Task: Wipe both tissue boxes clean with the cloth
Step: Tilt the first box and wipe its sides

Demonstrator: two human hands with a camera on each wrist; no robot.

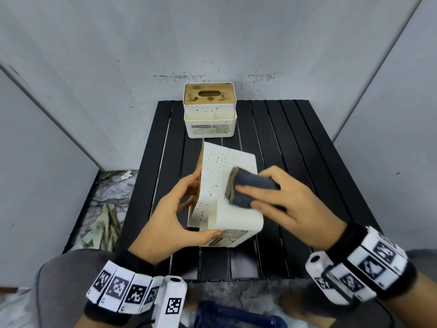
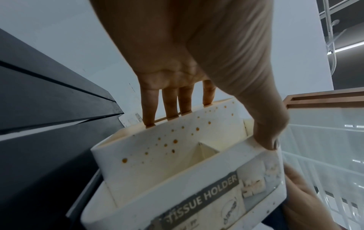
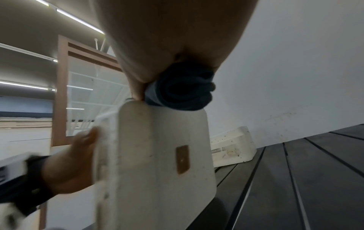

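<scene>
A white tissue box, speckled with brown spots, is held tipped on its side above the black slatted table, near the middle of the head view and slightly toward 6 o'clock. It is gripped by the left hand from the 9 o'clock side: the fingers are curled over the box's far edge at the wooden lid, and the thumb is pressed on the near corner beside the printed label. In the left wrist view the fingers are seen hooked over the upper rim, the thumb is set on the front compartment's corner, and the words "TISSUE HOLDER" are read on the label. A folded dark blue cloth is clamped in the right hand, fingers over its top and thumb along its near side, and is pressed against the upward-facing speckled wall at about 3 o'clock of the box. In the right wrist view the cloth is seen bunched under the palm and touching the box's upper edge. The second tissue box is stood upright at 12 o'clock, at the table's far edge against the grey wall, well apart from the held one; its wooden lid is stained with dark patches. A crumpled pale rag is seen on the floor at 9 o'clock, beside the table.
</scene>
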